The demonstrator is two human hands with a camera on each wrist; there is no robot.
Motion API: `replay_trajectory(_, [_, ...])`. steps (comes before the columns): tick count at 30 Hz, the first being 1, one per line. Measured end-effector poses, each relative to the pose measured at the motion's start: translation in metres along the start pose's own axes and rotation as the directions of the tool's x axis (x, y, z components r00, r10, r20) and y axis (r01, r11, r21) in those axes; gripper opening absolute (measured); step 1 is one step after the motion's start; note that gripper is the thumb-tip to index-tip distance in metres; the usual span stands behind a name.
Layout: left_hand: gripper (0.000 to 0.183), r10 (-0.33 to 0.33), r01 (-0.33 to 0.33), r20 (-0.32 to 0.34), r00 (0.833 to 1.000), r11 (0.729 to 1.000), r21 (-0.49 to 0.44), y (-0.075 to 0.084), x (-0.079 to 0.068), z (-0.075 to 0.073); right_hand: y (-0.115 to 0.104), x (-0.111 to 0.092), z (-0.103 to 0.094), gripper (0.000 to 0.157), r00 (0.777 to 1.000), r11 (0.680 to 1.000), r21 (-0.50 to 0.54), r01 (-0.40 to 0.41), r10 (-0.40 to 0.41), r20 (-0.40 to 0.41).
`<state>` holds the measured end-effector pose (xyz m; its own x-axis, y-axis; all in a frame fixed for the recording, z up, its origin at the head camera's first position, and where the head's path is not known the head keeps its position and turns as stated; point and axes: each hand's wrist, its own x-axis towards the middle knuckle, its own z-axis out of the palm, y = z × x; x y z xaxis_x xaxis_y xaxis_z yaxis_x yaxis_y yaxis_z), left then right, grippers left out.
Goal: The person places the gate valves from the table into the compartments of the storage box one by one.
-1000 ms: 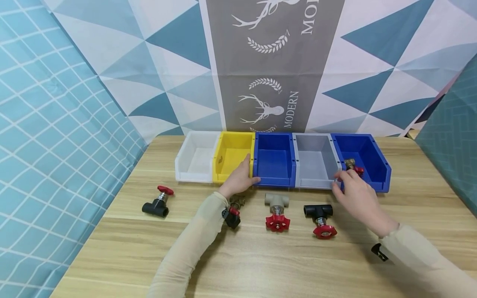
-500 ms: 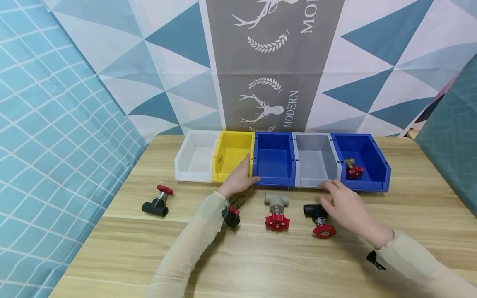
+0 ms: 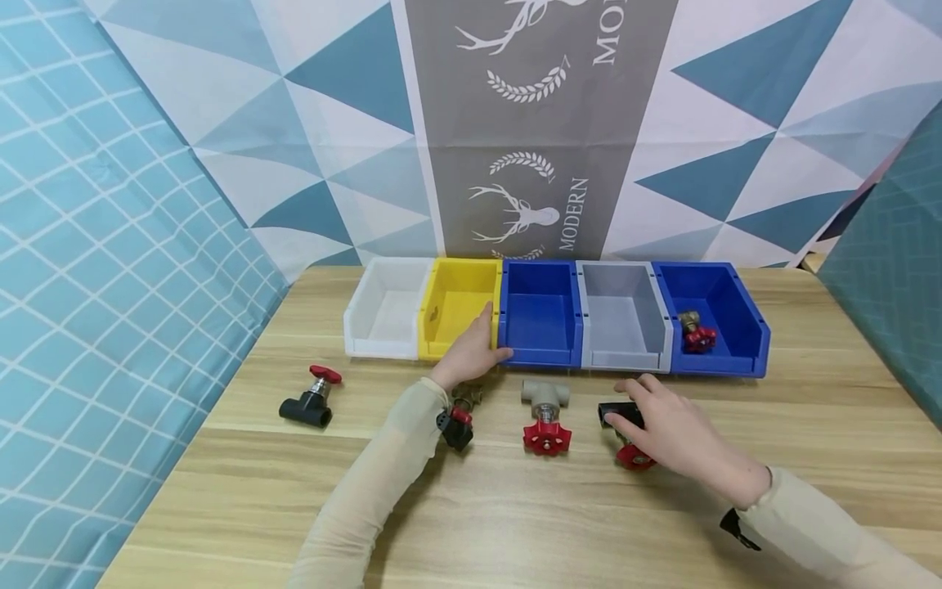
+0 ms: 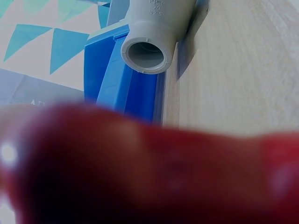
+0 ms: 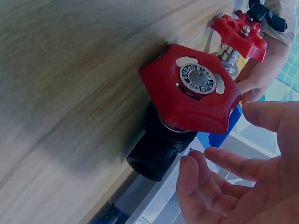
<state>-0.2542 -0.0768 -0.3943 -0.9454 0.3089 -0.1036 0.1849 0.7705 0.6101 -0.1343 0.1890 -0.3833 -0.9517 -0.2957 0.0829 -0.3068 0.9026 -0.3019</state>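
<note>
My right hand [image 3: 666, 429] is over a black tee valve with a red handwheel, its thumb and fingers spread apart. In the right wrist view the red handwheel [image 5: 187, 88] and black pipe body [image 5: 159, 154] lie beside the fingertips; no grip shows. My left hand [image 3: 468, 352] rests at the front of the yellow bin [image 3: 434, 348] and the middle blue bin [image 3: 545, 357], fingers reaching forward along their shared wall. Under the left wrist lies a brass valve [image 3: 465, 397], partly covered. Close by is a grey tee valve [image 3: 546, 397] with a red handwheel.
The bin row also has a white bin [image 3: 383, 348], a grey bin [image 3: 625, 360] and a right-hand blue bin [image 3: 724, 364]. A brass valve with red handwheel [image 3: 697, 337] lies in the latter. Another black valve [image 3: 307, 406] lies on the table [image 3: 515, 523] at left.
The right hand has moved left and toward me, from the right-hand blue bin to over the black tee valve. The left hand stays in place.
</note>
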Motion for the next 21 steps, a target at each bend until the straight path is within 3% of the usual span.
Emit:
replay_trajectory(10, [0.087, -0.001, 0.001, -0.001, 1.0, 1.0, -0.001, 0.001, 0.001, 0.0, -0.006, -0.004, 0.002, 0.035, 1.0, 1.0, -0.017, 0.019, -0.018, 0.012])
replay_trajectory(21, [0.087, -0.011, 0.011, 0.004, 1.0, 1.0, 0.004, 0.0, 0.001, 0.001, -0.013, -0.007, 0.007, 0.043, 0.999, 0.999, -0.044, 0.004, -0.002, 0.033])
